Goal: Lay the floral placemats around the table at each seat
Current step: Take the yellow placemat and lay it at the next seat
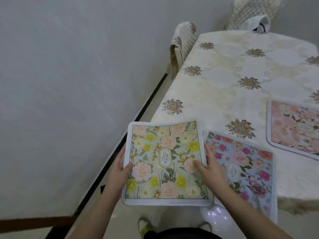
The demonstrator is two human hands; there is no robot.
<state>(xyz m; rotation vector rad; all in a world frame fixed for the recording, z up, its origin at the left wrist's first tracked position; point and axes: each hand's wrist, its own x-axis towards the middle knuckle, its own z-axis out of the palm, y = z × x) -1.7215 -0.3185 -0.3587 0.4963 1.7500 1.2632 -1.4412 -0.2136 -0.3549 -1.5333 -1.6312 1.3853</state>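
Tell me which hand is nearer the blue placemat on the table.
Right. The right hand grips the yellow placemat's right edge, directly beside the blue placemat. The left hand holds the opposite edge, out past the table's edge.

Two covered chairs [185, 44] — grey wall [69, 66] behind.

A green-and-yellow floral placemat [166, 163] is held by its side edges between the left hand [120, 169] and the right hand [209, 168], off the worktop's [233, 80] near corner. A blue floral placemat [245, 171] and a pink placemat [295, 128] are laid flat on the worktop, well apart from two covered chairs [185, 42] at the far end.
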